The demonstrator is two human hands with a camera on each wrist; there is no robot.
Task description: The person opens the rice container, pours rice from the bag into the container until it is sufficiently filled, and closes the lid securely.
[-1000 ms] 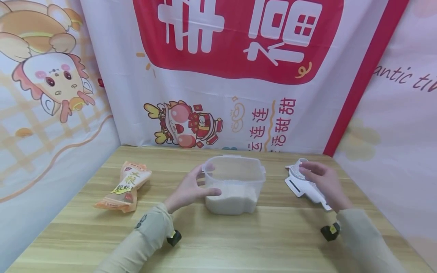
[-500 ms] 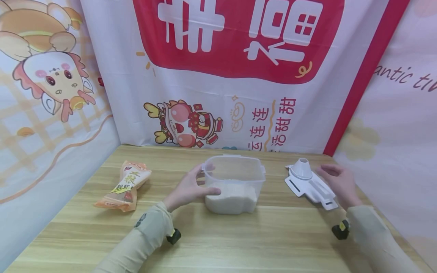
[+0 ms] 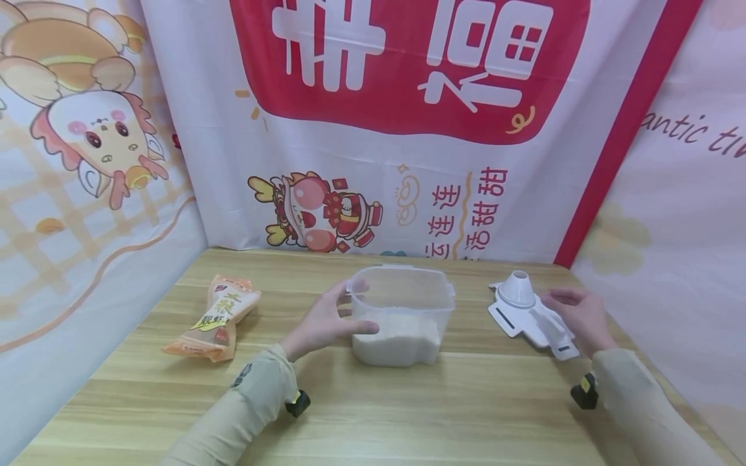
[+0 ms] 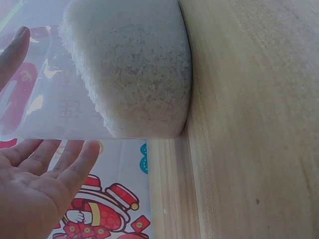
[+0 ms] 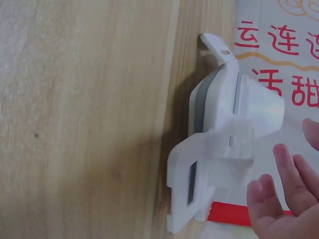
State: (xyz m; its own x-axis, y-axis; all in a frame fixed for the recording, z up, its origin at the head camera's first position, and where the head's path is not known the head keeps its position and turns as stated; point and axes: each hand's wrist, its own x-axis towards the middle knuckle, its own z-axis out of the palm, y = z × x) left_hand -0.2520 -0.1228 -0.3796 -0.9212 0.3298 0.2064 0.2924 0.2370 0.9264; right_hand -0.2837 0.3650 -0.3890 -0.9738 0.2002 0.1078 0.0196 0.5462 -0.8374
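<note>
A clear plastic container (image 3: 402, 291) partly filled with white rice (image 4: 134, 74) stands upright mid-table. My left hand (image 3: 326, 320) holds its left end, thumb along the front wall and fingers at the far side. Farther right lies a white plastic lid (image 3: 533, 323) with a cone-shaped spout, slotted latch flaps and, in the right wrist view, a grey seal (image 5: 201, 107) round its edge. My right hand (image 3: 579, 317) hovers just right of the lid. In the right wrist view its fingers (image 5: 284, 159) are loosely bent, apart from the lid and holding nothing.
An orange-and-clear food packet (image 3: 218, 320) with printed characters lies at the left of the wooden table (image 3: 408, 414). Printed cloth (image 3: 408, 155) hangs behind the table's back edge, and more hangs along both sides.
My right hand has drawn back from the lid's cone spout to the lid's right side, uncovering the spout. The left hand and the container stay in place.
</note>
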